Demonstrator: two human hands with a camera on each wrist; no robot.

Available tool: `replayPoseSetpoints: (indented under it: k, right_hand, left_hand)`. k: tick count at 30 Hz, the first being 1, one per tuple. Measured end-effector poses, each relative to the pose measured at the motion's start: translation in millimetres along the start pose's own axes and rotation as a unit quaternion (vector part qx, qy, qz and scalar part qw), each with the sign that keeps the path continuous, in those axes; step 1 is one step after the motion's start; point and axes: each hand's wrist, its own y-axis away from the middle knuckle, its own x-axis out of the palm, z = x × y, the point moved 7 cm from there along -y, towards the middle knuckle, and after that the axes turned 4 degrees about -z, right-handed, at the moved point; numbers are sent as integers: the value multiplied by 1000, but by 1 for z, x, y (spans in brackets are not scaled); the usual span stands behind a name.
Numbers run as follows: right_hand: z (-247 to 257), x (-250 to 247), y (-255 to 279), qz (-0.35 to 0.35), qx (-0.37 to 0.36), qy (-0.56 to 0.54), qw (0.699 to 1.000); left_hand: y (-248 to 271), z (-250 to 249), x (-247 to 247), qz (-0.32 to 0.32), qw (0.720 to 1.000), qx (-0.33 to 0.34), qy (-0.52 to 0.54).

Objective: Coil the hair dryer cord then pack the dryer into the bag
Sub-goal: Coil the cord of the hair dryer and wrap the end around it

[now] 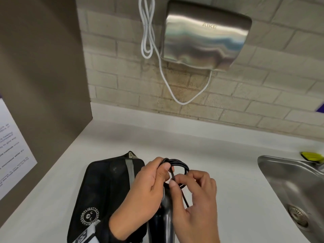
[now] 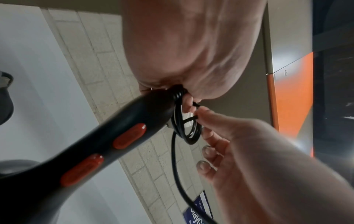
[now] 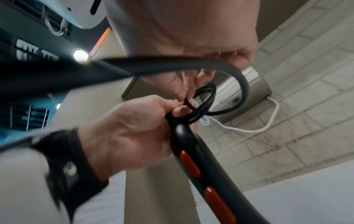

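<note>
The black hair dryer [image 1: 166, 220] with red switches [image 2: 129, 136] points handle-up between my hands. Its black cord [image 1: 177, 165] is looped into a small coil at the handle's end. My left hand [image 1: 150, 183] grips the coil and the handle top, thumb over the loops. My right hand [image 1: 192, 193] pinches a loose strand of the cord [image 3: 188, 103] by the coil. The rest of the cord [image 2: 176, 174] trails down toward me. The black bag [image 1: 103, 195] lies on the white counter [image 1: 219, 155] just left of my hands, its zip end at the far side.
A steel sink [image 1: 294, 190] is set into the counter at the right, with a yellow item [image 1: 312, 156] behind it. A steel hand dryer [image 1: 205, 35] with a white cable [image 1: 149, 32] hangs on the brick wall. A grey partition [image 1: 43, 76] stands at the left.
</note>
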Motion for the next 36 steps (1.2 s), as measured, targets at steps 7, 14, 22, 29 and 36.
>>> replayPoseSetpoints:
  k: [7,14,22,29,36]
  right_hand:
    - [-5,2,-11,241,161,-155,944]
    - [-13,-25,0,276,203,-221,913]
    - [-10,-35,4,232,298,-435,818]
    - [-4,-42,-8,364,267,-420,787]
    - [-8,-47,-21,312,328,-660,600]
  left_hand:
    - [3,2,0,-40,998,23,-48]
    - [-13,11,-20,-77,997,-26,-5]
    - [-10,13,-21,-69,997,-22,-10]
    - [-9,17,-25,-76,997,-18,-19]
    - [-7,12,-26,-74,997,-23,-7]
